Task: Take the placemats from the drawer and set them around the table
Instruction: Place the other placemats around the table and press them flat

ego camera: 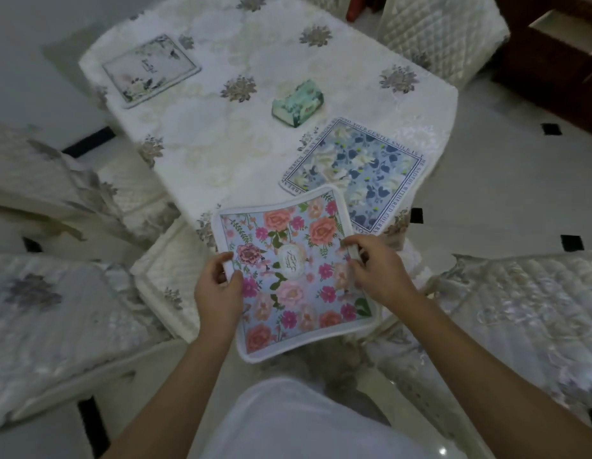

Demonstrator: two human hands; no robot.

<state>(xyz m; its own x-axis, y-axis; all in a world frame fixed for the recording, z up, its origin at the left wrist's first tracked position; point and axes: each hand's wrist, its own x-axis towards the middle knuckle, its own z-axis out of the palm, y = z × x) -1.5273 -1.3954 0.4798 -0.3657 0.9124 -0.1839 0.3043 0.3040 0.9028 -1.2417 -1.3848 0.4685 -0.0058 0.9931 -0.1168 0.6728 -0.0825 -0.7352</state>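
I hold a pink-flowered placemat [289, 270] with a white border in the air over the table's near edge. My left hand [218, 288] pinches its left edge and my right hand [375, 271] pinches its right edge. A blue-and-white flowered placemat [357, 172] lies flat on the table [221, 134] at the near right, partly under the held mat's far corner. A pale placemat [150, 69] with grey flowers lies at the table's far left corner.
A green tissue box [297, 106] sits mid-table. Chairs with quilted cream covers surround the table: left [39, 180], near left [56, 323], near right [519, 313], far right [437, 31]. A dark wooden cabinet with an open drawer [566, 31] stands at the far right.
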